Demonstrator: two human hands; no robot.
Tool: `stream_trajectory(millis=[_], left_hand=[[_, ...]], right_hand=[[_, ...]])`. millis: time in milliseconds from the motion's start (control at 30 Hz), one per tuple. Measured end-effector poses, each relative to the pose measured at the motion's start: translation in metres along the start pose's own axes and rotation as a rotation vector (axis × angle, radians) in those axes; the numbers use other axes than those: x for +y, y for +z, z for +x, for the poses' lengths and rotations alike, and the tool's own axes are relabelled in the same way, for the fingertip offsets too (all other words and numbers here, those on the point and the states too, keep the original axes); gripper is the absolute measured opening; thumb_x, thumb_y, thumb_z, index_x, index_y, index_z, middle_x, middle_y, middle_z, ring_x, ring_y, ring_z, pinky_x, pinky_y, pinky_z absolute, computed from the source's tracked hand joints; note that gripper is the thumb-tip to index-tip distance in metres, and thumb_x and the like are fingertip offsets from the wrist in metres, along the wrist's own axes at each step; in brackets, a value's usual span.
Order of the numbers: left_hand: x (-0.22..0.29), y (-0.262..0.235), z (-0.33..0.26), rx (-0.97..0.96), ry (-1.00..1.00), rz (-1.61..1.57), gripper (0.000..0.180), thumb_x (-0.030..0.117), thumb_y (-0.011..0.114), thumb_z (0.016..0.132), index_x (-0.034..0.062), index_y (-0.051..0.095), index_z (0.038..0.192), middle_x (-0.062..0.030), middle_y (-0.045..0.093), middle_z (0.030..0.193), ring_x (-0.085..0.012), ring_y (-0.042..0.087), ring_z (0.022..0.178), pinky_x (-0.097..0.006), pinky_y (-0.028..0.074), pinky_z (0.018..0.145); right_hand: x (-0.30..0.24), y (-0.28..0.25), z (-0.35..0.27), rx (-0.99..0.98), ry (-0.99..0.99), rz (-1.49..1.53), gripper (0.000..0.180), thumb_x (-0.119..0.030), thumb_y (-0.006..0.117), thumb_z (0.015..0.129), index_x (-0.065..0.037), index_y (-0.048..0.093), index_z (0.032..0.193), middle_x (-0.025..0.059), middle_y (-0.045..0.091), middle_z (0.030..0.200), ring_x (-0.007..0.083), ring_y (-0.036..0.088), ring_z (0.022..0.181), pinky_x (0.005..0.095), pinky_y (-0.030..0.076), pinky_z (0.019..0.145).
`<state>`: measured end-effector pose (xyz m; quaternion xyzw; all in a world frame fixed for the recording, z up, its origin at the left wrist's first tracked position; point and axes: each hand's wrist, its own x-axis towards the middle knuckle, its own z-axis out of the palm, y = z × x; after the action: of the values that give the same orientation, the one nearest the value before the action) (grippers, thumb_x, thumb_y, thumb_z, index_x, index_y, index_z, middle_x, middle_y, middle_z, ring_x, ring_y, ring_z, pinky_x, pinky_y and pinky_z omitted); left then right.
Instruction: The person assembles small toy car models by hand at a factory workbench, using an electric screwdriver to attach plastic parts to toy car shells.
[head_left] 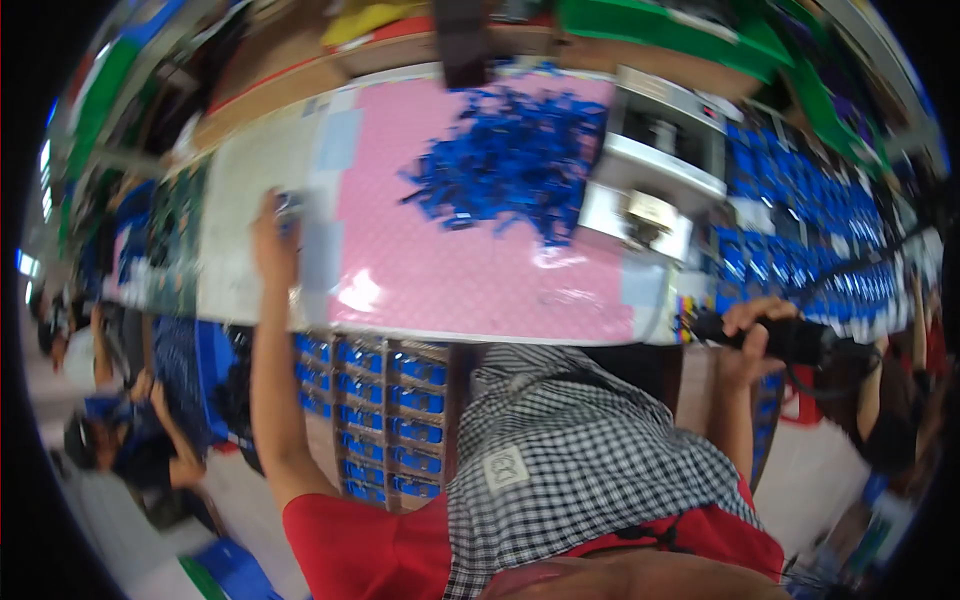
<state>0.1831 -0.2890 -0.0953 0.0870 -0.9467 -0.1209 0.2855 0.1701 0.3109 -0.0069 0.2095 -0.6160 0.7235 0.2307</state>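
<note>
Wrapping round a black, stubby handheld tool (790, 340), right-hand fingers (752, 316) clamp it; left hand (272, 240) fingers indistinct.

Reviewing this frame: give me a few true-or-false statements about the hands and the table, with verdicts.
1. The right hand grips a black tool. True.
2. The left hand rests on the blue pile. False: it is at the table's left part, well apart from the pile.
3. The mat under the pile is pink. True.
4. The grey machine stands left of the pile. False: it stands to its right.
</note>
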Motion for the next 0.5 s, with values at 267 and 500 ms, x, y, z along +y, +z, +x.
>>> stream_trajectory(millis=[267,500], left_hand=[[0.233,0.012,0.013,-0.076,0.316,-0.464,0.039,0.02,0.057,0.089,0.0107,0.054,0.126,-0.015,0.053,0.129,-0.0355,0.051,0.116,-0.043,0.033,0.104],[0.514,0.059,-0.016,-0.481,0.671,-0.898,0.075,0.005,0.076,0.064,0.0052,0.039,0.129,-0.0275,0.018,0.145,-0.051,0.021,0.131,-0.053,0.029,0.105]], right_hand=[[-0.017,-0.047,-0.012,0.08,-0.109,-0.203,0.05,-0.04,0.07,0.081,-0.012,0.031,0.097,0.0077,0.048,0.073,0.0159,0.051,0.057,0.0306,0.047,0.056],[-0.018,-0.057,-0.001,0.135,-0.097,-0.166,0.047,-0.035,0.068,0.084,-0.013,0.03,0.1,0.0076,0.047,0.076,0.0158,0.051,0.057,0.031,0.047,0.057]])
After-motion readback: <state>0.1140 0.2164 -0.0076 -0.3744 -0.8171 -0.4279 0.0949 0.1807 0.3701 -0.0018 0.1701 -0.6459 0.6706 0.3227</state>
